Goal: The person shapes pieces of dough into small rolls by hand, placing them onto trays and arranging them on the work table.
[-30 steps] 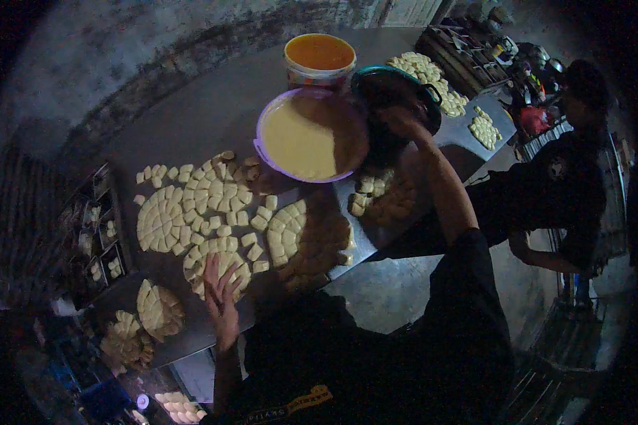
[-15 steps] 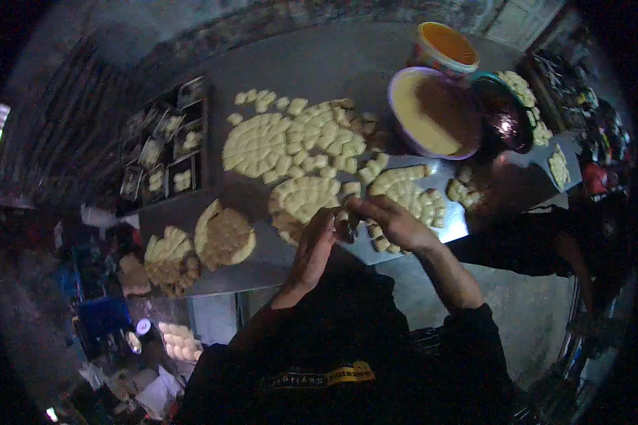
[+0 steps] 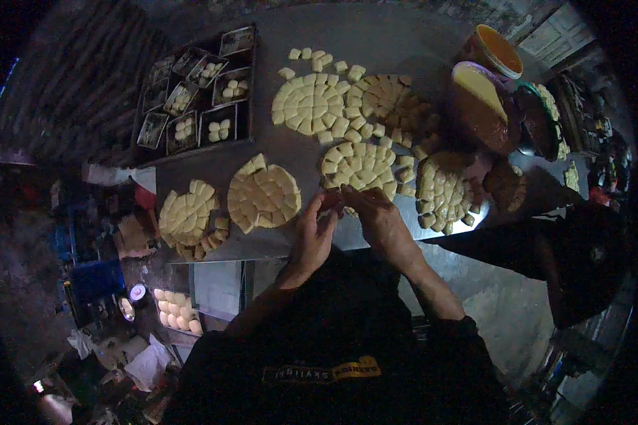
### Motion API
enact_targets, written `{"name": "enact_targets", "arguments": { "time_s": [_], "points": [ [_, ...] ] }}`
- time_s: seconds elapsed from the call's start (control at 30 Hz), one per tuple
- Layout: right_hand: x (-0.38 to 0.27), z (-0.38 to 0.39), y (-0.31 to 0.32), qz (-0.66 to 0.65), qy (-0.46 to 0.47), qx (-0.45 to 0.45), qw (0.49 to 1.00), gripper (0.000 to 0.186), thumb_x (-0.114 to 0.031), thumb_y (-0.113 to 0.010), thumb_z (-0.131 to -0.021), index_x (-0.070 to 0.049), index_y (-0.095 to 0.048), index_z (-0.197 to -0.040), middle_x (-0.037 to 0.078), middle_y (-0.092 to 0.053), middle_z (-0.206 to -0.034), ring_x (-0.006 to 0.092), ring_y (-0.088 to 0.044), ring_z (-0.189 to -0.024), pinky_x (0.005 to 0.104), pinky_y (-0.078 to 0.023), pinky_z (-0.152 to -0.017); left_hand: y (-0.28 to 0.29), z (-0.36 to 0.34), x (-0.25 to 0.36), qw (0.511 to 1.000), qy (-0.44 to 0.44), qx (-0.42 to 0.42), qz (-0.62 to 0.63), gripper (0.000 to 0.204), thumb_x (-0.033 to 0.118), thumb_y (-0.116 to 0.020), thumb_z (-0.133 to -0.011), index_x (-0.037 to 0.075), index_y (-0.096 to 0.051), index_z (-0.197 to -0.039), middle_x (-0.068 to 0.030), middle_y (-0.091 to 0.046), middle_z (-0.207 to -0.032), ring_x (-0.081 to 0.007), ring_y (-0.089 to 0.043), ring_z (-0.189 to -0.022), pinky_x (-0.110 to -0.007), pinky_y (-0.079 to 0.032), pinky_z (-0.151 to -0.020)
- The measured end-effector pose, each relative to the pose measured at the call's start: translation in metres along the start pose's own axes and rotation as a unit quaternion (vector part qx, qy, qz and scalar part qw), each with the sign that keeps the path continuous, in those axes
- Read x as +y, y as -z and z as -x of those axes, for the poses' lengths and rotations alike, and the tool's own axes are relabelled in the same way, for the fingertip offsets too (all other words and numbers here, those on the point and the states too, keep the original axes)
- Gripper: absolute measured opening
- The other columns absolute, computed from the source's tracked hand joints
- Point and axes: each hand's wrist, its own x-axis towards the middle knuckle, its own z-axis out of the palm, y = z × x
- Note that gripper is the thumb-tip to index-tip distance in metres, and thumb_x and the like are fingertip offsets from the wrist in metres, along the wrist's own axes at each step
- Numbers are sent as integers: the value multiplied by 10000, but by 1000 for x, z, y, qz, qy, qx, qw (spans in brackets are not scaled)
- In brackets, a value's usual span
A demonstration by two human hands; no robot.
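Observation:
My left hand (image 3: 317, 230) and my right hand (image 3: 384, 225) meet at the near edge of a metal table, fingers drawn in and fingertips close together. Whatever is pinched between them is small and mostly hidden. Just beyond my fingertips lies a round of pale dough (image 3: 359, 164) cut into small pieces. To its right is another cut dough round (image 3: 443, 188) with a glossy surface. Two more cut rounds lie to the left, a near one (image 3: 264, 197) and a farther-left one (image 3: 189, 212). Behind, a large cut round (image 3: 310, 104) sits among loose dough pieces (image 3: 339, 127).
Dark tins (image 3: 223, 91) holding dough balls stand at the back left. An orange-filled bucket (image 3: 502, 49), a purple-rimmed basin (image 3: 478, 99) and a dark green-rimmed basin (image 3: 539, 120) stand at the back right. Someone's dark sleeve (image 3: 503, 248) reaches in from the right. Below left is a tray of pale rolls (image 3: 177, 312).
The view has shifted, so the table's contents sit differently in the picture. My hands remain together, with the right hand's fingers now drawn closer over the left's fingertips.

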Motion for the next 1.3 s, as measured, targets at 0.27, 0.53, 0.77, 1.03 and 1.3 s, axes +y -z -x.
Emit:
{"name": "enact_targets", "arguments": {
  "time_s": [0.27, 0.53, 0.77, 1.03, 1.3],
  "points": [
    [-44, 32, 31, -140, -5, -28, 990, 341, 7, -705, -792, -71, -676, -1123, 114, -603, -1259, 281, -670, -1012, 367, -566, -834, 40, 1, -12, 808, 277, -144, 500, 245, 73, -642, -910, 6, -581, -1137, -120, -660, -1103, -184, -671, -954, -307, -549, -850],
    [-37, 45, 39, -300, -150, 64, 940, 94, -54, -690, -878, -43, -660, -967, 104, -700, -857, 209, -696, -779, 332, -544, -712, 31, 5, 48, 976, -44, -198, 83, 190, 46, -709, -873, -29, -664, -1041, -110, -699, -1025, -166, -682, -959, -282, -553, -843],
    [-19, 43, 55, -109, -8, 105, 988, 318, -24, -727, -825, -71, -689, -1138, 66, -634, -861, 178, -639, -810, 296, -534, -665, 1, 10, 30, 995, -13, -96, -7, 185, 86, -667, -917, -25, -658, -1064, -77, -684, -958, -151, -673, -933, -301, -588, -798],
    [23, 44, 73, -169, -8, 10, 985, 301, -39, -763, -785, -67, -706, -1079, 84, -661, -908, 209, -655, -799, 327, -538, -710, -35, 17, 20, 889, 264, -115, 356, 269, 122, -593, -973, -22, -570, -1200, -116, -630, -1106, -212, -653, -995, -428, -595, -873],
    [54, 42, 78, -345, -66, -136, 926, 260, -33, -717, -827, -35, -662, -1081, 121, -684, -993, 281, -679, -894, 356, -556, -757, -61, 23, 37, 986, 73, -133, 66, 386, 157, -702, -903, -34, -576, -1214, -132, -649, -1156, -225, -667, -999, -326, -557, -896]
  ]
}}
